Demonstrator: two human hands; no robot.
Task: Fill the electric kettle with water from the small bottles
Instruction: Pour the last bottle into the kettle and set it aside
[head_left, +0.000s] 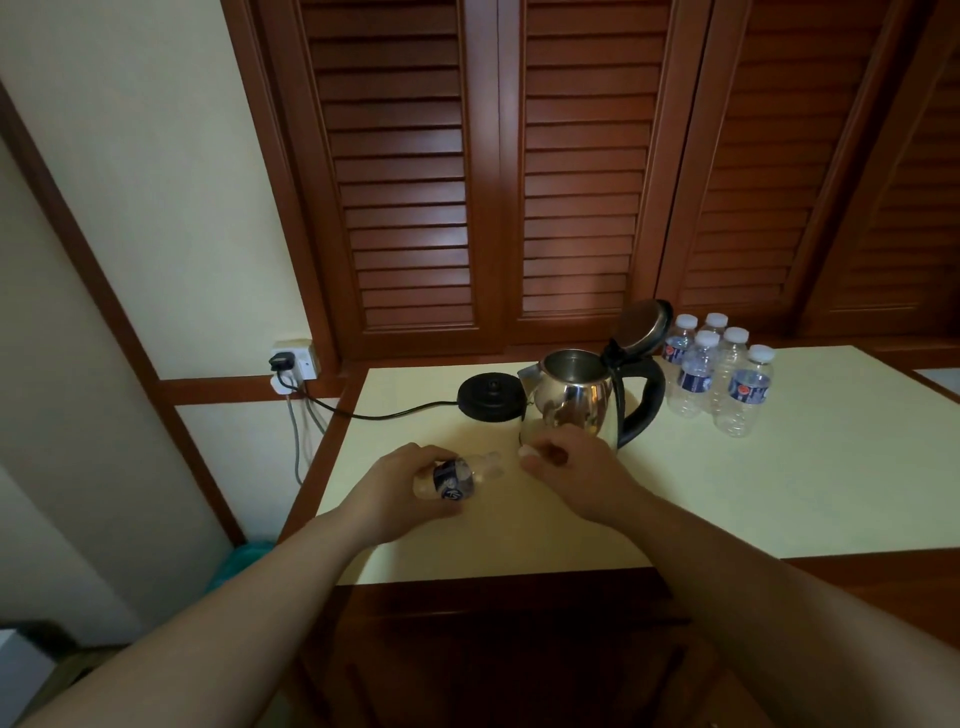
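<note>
My left hand (400, 488) grips a tilted bottle (457, 475); right hand (571, 467) pinches its white cap (527, 451). Open-lidded kettle (576, 397) at 12 o'clock of my hands.

The cream table (810, 499) carries kettle (571, 397), black base (489, 397) — five bottles (717, 376).

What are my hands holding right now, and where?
Left hand grips a small bottle around its body; right hand pinches its white cap.
</note>
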